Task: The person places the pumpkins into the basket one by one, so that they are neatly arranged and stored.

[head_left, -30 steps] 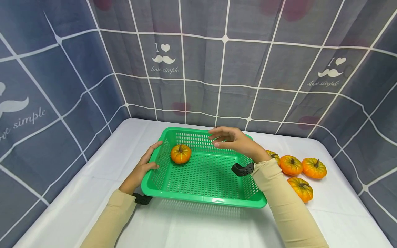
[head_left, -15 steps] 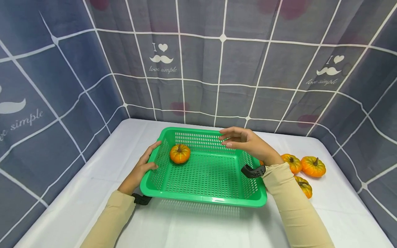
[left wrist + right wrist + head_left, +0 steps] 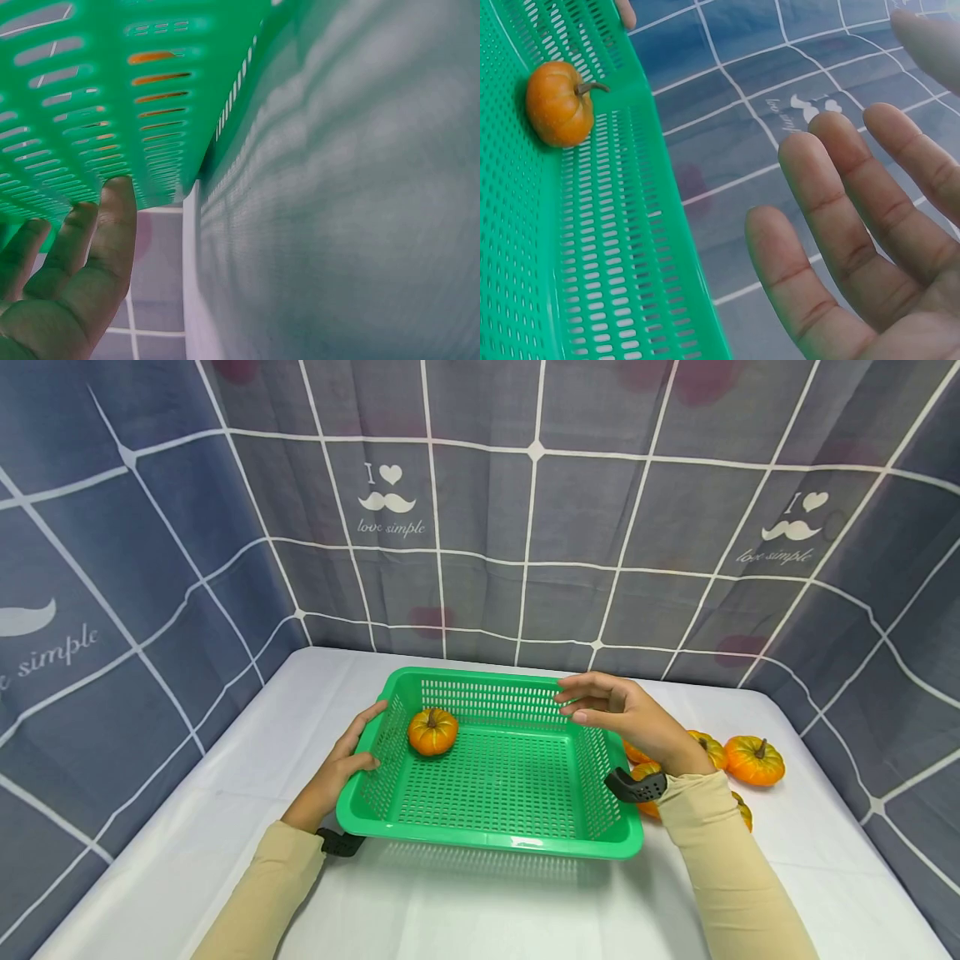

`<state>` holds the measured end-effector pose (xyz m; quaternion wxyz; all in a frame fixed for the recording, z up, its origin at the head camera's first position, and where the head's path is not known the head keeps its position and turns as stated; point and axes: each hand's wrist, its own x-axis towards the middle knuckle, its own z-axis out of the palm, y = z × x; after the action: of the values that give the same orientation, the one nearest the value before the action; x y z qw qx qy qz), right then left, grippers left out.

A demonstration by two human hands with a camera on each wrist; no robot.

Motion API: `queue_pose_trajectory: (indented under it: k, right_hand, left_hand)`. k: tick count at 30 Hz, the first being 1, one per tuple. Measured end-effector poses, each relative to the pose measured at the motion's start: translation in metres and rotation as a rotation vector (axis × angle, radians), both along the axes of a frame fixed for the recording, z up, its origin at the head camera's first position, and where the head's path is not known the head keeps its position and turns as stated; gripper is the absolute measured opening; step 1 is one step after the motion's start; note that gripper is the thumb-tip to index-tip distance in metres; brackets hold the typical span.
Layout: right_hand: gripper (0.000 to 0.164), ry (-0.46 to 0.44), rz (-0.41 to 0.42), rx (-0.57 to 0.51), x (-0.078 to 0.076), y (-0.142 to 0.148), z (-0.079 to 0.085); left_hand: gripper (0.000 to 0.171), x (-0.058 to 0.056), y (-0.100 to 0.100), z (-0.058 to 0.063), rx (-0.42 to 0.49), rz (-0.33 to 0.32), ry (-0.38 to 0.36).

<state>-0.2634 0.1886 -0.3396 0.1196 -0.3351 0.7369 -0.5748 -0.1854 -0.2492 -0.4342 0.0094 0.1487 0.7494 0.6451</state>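
A green perforated plastic basket (image 3: pixel 495 842) occupies the middle of the head view, with one small orange pumpkin (image 3: pixel 432 732) inside near its left wall. My left hand (image 3: pixel 333 781) grips the basket's left side, thumb over the rim; in the left wrist view its fingers (image 3: pixel 109 240) press the slotted wall from outside. Above the basket's far right corner hovers my right hand (image 3: pixel 630 714), holding nothing. The right wrist view shows that hand's fingers (image 3: pixel 825 202) loosely spread, apart from the basket, with the pumpkin (image 3: pixel 559 105) beyond.
Several more pumpkins (image 3: pixel 754 761) lie on the white tablecloth (image 3: pixel 817 852) right of the basket, partly hidden by the right forearm and basket wall. A grey checked curtain (image 3: pixel 480 593) encloses the back and both sides.
My right hand has moved rightward, from over the basket's interior to its far right corner. The left hand keeps its grip on the basket, and the pumpkin inside stays put.
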Motion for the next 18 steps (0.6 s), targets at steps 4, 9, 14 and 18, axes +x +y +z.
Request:
queue_pose_trajectory:
  k: [4, 9, 14, 18]
  right_hand:
    - [0.039, 0.01, -0.019, -0.003, 0.004, 0.007, 0.0]
    - [0.039, 0.026, -0.044, -0.007, 0.009, 0.015, -0.001]
    - [0.038, 0.031, -0.075, -0.026, 0.015, 0.025, -0.002]
    - [0.037, 0.041, -0.084, -0.062, 0.018, 0.033, -0.004]
  left_hand:
    - [0.093, 0.0, 0.0, -0.001, -0.006, -0.002, -0.003]
    - [0.093, 0.0, 0.0, -0.001, 0.0, -0.001, -0.006]
    - [0.094, 0.0, 0.001, 0.001, 0.013, -0.001, -0.003]
    - [0.094, -0.001, 0.001, 0.001, 0.014, 0.0, -0.001]
